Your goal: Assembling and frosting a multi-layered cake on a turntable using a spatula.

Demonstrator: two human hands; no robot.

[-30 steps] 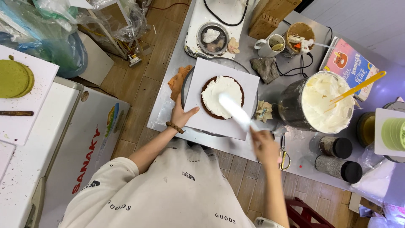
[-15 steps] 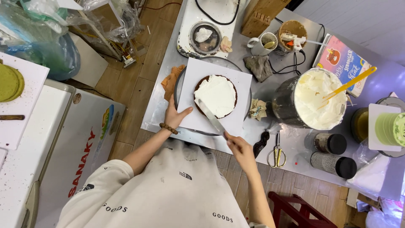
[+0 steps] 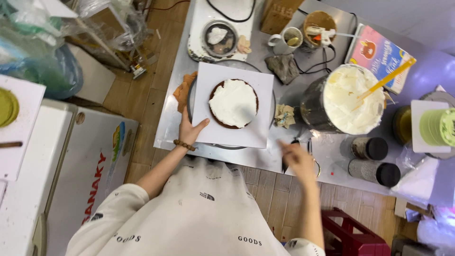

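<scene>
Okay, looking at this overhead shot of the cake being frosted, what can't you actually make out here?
1. Right hand, head view: motion-blurred, so its grip and the dark tool beside it are unclear.
2. Turntable: mostly covered by the white cake board.
3. Cake: white cream hides all but its dark rim.
4. Left hand: palm side hidden; only its back shows at the board's corner.
5. Green cake: cut off by the right edge.
</scene>
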